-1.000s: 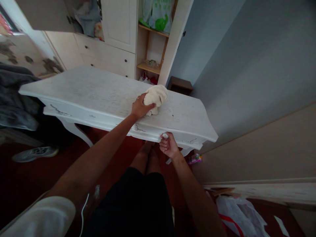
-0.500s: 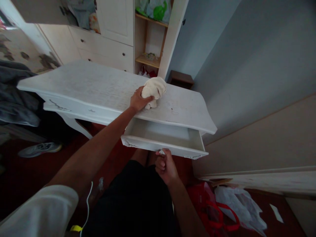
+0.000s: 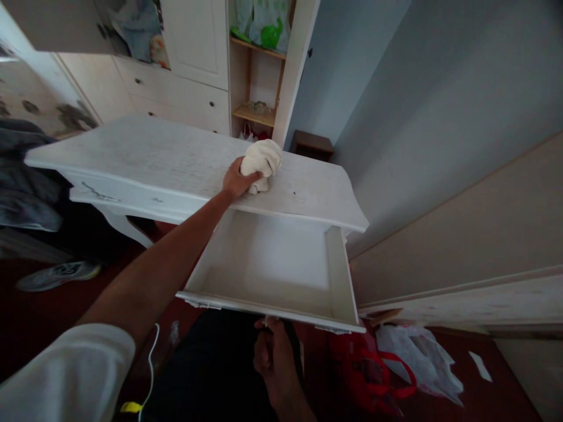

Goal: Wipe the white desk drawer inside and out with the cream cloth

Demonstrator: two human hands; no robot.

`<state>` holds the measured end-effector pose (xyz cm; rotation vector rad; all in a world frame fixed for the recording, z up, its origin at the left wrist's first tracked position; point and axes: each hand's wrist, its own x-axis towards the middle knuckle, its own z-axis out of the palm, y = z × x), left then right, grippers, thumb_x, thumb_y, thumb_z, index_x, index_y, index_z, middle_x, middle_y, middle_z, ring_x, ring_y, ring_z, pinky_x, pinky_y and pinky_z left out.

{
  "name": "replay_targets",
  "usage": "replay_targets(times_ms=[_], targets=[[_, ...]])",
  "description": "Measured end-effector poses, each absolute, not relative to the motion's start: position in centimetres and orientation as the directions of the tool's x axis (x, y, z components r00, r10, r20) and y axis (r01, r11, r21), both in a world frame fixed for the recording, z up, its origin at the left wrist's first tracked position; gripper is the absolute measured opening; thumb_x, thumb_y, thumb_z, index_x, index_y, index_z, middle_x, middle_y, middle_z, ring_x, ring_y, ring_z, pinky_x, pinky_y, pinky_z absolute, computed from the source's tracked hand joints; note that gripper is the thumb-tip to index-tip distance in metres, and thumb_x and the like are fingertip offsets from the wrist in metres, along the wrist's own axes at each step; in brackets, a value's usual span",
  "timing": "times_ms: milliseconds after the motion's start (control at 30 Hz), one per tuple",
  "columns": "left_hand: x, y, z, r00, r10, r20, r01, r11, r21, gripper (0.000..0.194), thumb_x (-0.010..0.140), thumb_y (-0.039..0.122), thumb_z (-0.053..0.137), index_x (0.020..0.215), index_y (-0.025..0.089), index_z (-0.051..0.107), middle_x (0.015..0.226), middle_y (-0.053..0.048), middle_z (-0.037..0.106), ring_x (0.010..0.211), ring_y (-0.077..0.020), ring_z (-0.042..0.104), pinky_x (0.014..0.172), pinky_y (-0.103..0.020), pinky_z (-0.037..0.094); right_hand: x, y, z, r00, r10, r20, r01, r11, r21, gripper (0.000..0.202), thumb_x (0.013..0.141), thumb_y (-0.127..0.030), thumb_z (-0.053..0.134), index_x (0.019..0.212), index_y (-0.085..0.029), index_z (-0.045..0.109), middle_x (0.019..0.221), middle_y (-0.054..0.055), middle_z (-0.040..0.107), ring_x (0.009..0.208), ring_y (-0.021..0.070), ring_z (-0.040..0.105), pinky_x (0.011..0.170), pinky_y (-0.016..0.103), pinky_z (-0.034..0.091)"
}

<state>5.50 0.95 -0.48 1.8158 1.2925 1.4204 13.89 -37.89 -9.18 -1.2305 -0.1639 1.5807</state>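
Observation:
A bunched cream cloth [image 3: 263, 161] rests on the top of the white table [image 3: 176, 149], and my left hand [image 3: 237, 179] is wrapped round its near left side. Below the tabletop, the drawer [image 3: 272, 264] is pulled far out toward me; its inside looks bare. My right hand [image 3: 273, 351] is closed at the drawer front, fingers pinching the small drawer knob [image 3: 265, 321], which is mostly hidden by the fingers and the front panel.
Behind the table stands a white wardrobe [image 3: 193, 47] with open shelves. A grey wall [image 3: 440, 117] closes off the right side. On the red floor lie a red bag [image 3: 369, 369], a white plastic bag [image 3: 420, 360] and, at left, a shoe [image 3: 59, 275].
My right hand has drawn the drawer much farther out toward my body. The left hand stays on the cloth on the tabletop; the view has shifted slightly.

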Motion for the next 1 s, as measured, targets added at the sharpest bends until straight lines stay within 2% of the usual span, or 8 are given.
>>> replay_targets(times_ms=[200,367,633,767,1000], targets=[[5.6,0.5,-0.3,0.015,0.888,0.459,0.350,-0.435,0.830,0.063,0.065,0.044,0.073,0.119,0.017,0.057,0.114,-0.009,0.067,0.103,-0.0252,0.062,0.091,-0.039,0.050,14.3,-39.3,-10.8,0.172,0.760,-0.627,-0.627,-0.406,-0.665,0.036,0.078,-0.053,0.060,0.079,-0.018,0.061,0.039,-0.011,0.033,0.038,0.0046,0.020,0.039,0.020,0.012],[5.5,0.1,0.0,0.019,0.883,0.469,0.365,-0.443,0.819,0.062,0.065,0.043,0.073,0.119,0.016,0.057,0.117,-0.011,0.066,0.106,-0.0261,0.061,0.093,-0.040,0.049,14.9,-39.2,-12.1,0.197,0.755,-0.625,-0.596,-0.414,-0.688,0.037,0.075,-0.056,0.059,0.073,-0.020,0.058,0.038,-0.010,0.031,0.037,0.0057,0.020,0.039,0.021,0.012],[5.5,0.1,0.0,0.007,0.885,0.466,0.396,-0.430,0.811,0.062,0.065,0.046,0.071,0.118,0.017,0.057,0.119,-0.010,0.065,0.107,-0.0257,0.061,0.094,-0.040,0.049,15.0,-38.9,-14.8,0.278,0.850,-0.447,-0.353,-0.343,-0.871,0.046,0.077,-0.064,0.056,0.069,-0.019,0.061,0.037,-0.007,0.036,0.035,0.0074,0.026,0.038,0.023,0.016],[5.6,0.2,-0.1,0.005,0.885,0.465,0.389,-0.431,0.815,0.062,0.065,0.046,0.072,0.118,0.016,0.057,0.116,-0.010,0.066,0.104,-0.0253,0.061,0.093,-0.041,0.050,15.1,-38.4,-14.9,0.340,0.845,-0.412,-0.361,-0.287,-0.887,0.045,0.079,-0.064,0.054,0.069,-0.020,0.060,0.038,-0.006,0.037,0.036,0.0081,0.027,0.039,0.023,0.016],[5.4,0.4,-0.4,0.007,0.878,0.478,0.379,-0.445,0.811,0.064,0.065,0.047,0.072,0.119,0.016,0.057,0.116,-0.010,0.066,0.104,-0.0251,0.061,0.092,-0.041,0.049,16.0,-36.8,-14.6,0.327,0.841,-0.430,-0.407,-0.285,-0.868,0.046,0.078,-0.065,0.053,0.072,-0.020,0.057,0.039,-0.008,0.036,0.036,0.0074,0.024,0.039,0.022,0.014]])
